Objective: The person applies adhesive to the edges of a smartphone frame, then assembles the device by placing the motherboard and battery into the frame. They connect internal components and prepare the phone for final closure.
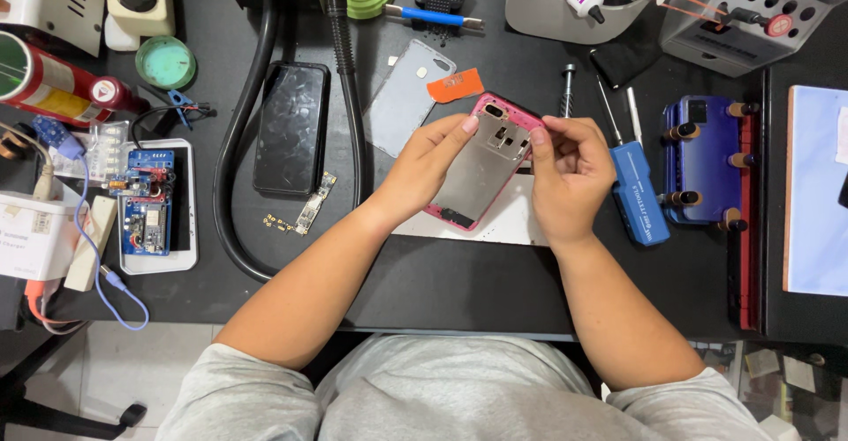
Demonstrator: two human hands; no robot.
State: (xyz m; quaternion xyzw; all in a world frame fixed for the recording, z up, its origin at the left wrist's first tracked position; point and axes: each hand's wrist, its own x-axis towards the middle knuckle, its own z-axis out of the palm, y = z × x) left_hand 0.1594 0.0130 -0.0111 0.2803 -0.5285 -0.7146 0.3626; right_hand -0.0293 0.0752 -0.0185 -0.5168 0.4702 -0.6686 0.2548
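Both bare forearms reach up from six o'clock and converge toward the middle. The left hand [424,169] comes in from seven o'clock, wrist bent slightly inward, fingers [465,125] curled with the thumb tip pointing toward one o'clock. The right hand [570,176] comes from five o'clock, fingers folded in a pinch aimed at nine o'clock. The two hands sit near each other, not touching.

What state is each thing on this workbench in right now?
Pink phone frame: opened up, metal inner plate showing, held tilted above the mat.
Left hand: gripping the frame's left edge.
Right hand: pinching the frame's top right corner.
Black phone: lying flat, screen dark.
Grey back cover: detached, lying flat.
Small circuit board: loose on the mat.
Blue phone: clamped in a fixture.
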